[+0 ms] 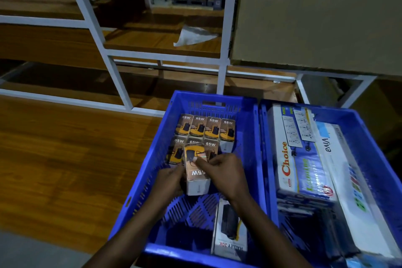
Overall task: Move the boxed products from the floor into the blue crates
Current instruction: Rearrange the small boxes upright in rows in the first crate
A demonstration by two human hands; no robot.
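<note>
1. Both hands, left hand (pixel 168 180) and right hand (pixel 226 173), fingers curled around one 65W charger box (pixel 196 172), lower middle of frame.
2. Box inside left blue crate (pixel 208 98), just over the 65W box rows (pixel 204 128).
3. Right blue crate (pixel 356 119): Choice power-strip box (pixel 291 159).

Looks like a stockroom / warehouse of an electronics shop. White metal shelving (pixel 113 67) w/ wooden boards fills the upper left & centre of the frame; a big cardboard carton (pixel 315 15) sits on the rack at upper right. Bottom centre, a blue crate (pixel 248 115) holds rows of identical 65W charger boxes (pixel 204 127); the crate (pixel 369 132) at lower right holds boxed power strips (pixel 291 159). Wood-look floor (pixel 65 154) at left.
</note>
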